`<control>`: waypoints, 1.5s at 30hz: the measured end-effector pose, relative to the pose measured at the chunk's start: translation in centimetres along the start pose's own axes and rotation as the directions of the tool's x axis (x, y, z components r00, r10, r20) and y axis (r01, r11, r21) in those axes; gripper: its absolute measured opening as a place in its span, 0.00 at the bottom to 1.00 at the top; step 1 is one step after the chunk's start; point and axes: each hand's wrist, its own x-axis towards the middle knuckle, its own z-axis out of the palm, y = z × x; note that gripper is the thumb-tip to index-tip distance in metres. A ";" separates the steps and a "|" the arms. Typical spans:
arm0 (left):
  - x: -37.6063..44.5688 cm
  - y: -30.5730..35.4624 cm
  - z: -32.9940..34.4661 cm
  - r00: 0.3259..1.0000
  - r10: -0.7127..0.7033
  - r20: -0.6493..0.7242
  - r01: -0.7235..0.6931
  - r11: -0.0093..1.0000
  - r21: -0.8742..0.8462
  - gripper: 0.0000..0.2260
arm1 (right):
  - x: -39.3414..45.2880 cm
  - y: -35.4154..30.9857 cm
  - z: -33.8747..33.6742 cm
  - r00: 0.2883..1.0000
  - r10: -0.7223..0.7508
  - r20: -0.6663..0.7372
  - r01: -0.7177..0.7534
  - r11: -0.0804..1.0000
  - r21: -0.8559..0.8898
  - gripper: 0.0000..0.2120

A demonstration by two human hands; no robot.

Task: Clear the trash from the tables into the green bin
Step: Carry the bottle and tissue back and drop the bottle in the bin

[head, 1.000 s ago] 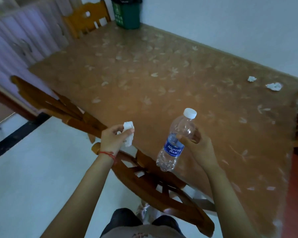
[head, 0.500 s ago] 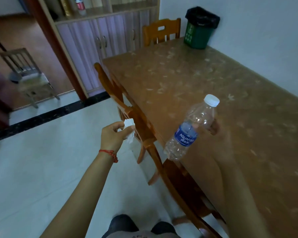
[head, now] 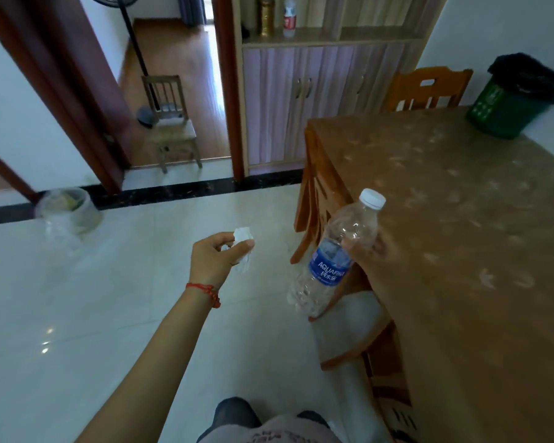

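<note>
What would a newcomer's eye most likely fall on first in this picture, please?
Probably the clear plastic bottle with its blue label, held tilted in the right hand beside the brown table. Next, the crumpled white tissue pinched in the left hand, then the green bin at the table's far end.

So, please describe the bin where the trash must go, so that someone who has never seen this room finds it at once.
Look at the long brown table against the white wall. On its far corner, beyond the orange wooden chair, stands the green bin. It has a black bag over its rim, unlike the clear container on the floor near the doorway.
</note>
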 end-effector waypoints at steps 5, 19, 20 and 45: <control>1.0 -1.1 -6.1 0.994 -0.029 -0.103 0.027 0.999 -0.018 0.05 | 1.0 -0.5 7.2 0.989 -0.060 0.133 0.069 0.996 -0.064 0.07; 5.9 -2.9 -8.3 0.968 -0.124 -0.219 0.109 0.991 -0.078 0.20 | 7.4 0.5 13.1 0.946 0.032 0.324 0.001 0.995 -0.101 0.15; 6.7 -2.7 -8.0 0.968 -0.125 -0.218 0.109 0.991 -0.082 0.22 | 8.2 0.5 13.2 0.945 0.028 0.326 0.003 0.995 -0.096 0.14; 42.9 1.9 -7.3 0.970 -0.161 -0.183 0.157 0.987 -0.031 0.03 | 40.4 -0.6 27.5 0.963 0.152 0.222 -0.133 0.986 -0.101 0.20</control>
